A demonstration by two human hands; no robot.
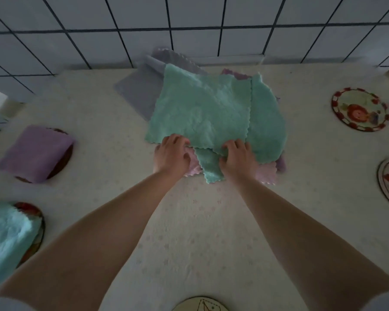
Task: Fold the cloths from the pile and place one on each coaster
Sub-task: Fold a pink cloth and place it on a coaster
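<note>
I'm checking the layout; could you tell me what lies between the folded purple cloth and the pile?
In the head view, only bare tablecloth lies between the folded purple cloth and the pile.

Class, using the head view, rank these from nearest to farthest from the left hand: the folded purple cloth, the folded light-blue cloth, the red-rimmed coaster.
1. Folded purple cloth, left of the left hand.
2. Folded light-blue cloth, lower left.
3. Red-rimmed coaster, far right.

Home setting, white tiled wall [144,23], floral tablecloth [200,221], decorated coasters [359,108]
</note>
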